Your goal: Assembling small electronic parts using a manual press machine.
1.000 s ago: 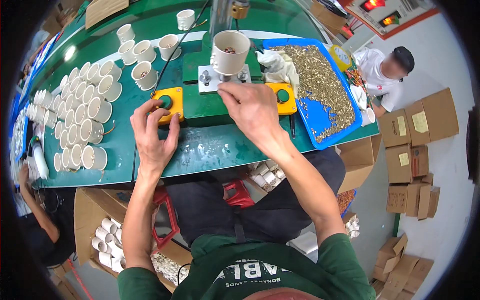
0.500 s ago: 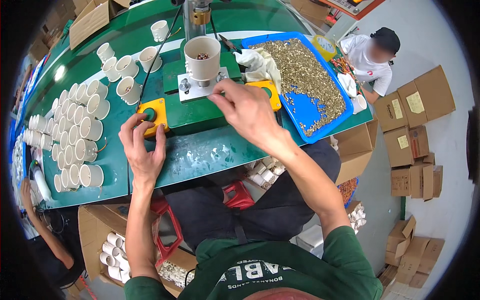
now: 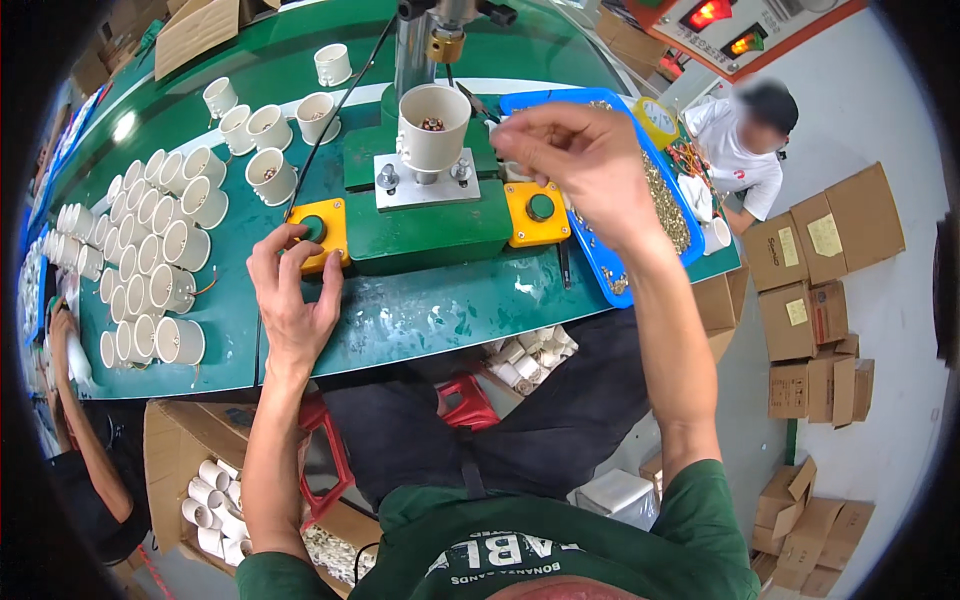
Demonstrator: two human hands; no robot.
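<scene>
A white cylindrical cup (image 3: pixel 418 150) with small coppery parts inside stands upright on a metal fixture plate (image 3: pixel 428 192) of a green press base (image 3: pixel 425 235). Beneath the press's brass-coloured head (image 3: pixel 447 46), the cup is untouched. My left hand (image 3: pixel 295 310) rests at the left yellow button box (image 3: pixel 333 212), its fingers apart and curved, one fingertip at the green button (image 3: pixel 313 228). To the cup's right, my right hand (image 3: pixel 595 170) is raised over the edge of a blue tray (image 3: pixel 603 283). Its thumb and fingers pinch together; whatever they hold cannot be made out.
Many white cups (image 3: pixel 150 235) stand in rows at the left. Small brass-coloured parts (image 3: pixel 660 205) fill the tray. A second yellow button box (image 3: pixel 522 228) sits right of the press. A black cable (image 3: pixel 325 130) crosses the bench. Another person (image 3: pixel 735 140) sits at the far right.
My right hand has moved right and up from beside the fixture to above the tray. The left hand stays at its button box. The view has shifted slightly.
</scene>
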